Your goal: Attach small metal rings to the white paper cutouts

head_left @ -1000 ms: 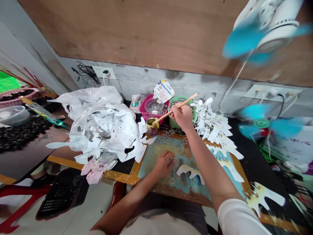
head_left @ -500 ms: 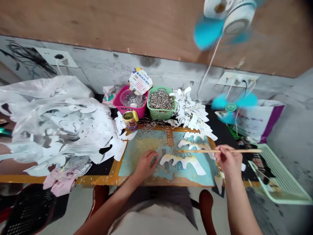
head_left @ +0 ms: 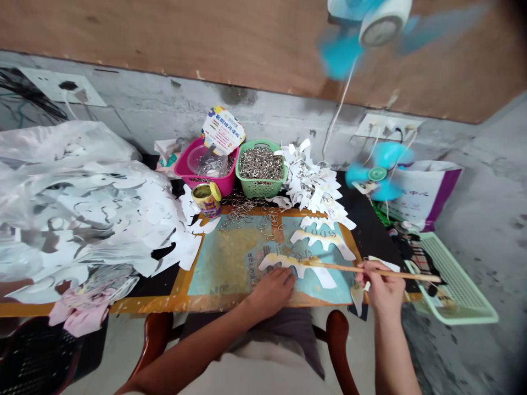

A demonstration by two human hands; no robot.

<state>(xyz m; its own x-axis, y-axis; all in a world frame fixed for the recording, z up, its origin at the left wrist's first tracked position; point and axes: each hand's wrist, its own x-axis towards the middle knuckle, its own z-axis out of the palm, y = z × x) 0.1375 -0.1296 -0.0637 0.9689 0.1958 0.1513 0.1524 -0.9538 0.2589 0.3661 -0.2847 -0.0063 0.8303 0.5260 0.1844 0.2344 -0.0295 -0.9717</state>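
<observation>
My right hand (head_left: pixel 382 282) is closed around a thin wooden stick (head_left: pixel 346 268). The stick's left tip touches a white scalloped cutout (head_left: pixel 325 277) near its yellowish upper edge. Metal rings (head_left: pixel 303 255) sit along that edge beside the tip. My left hand (head_left: pixel 274 291) lies with fingers stretched out at the lower edge of the same cutout, holding nothing between them. Just behind is another white cutout (head_left: pixel 323 241) with rings along its top. Both lie on a stained blue sheet (head_left: pixel 222 258).
Loose rings (head_left: pixel 242 211) lie behind the sheet, near an open tin (head_left: pixel 206 200). Farther back stand a pink basket (head_left: pixel 189 167) and a green basket (head_left: pixel 263 189) of metal pieces. White cutouts fill a pile (head_left: pixel 102 219) on the left. A fan (head_left: pixel 377 174) spins at right.
My left hand has moved right, onto the near cutout's lower edge. The stick's tip has dropped to the cutout while its right end has tilted down. The whole view has shifted slightly.
</observation>
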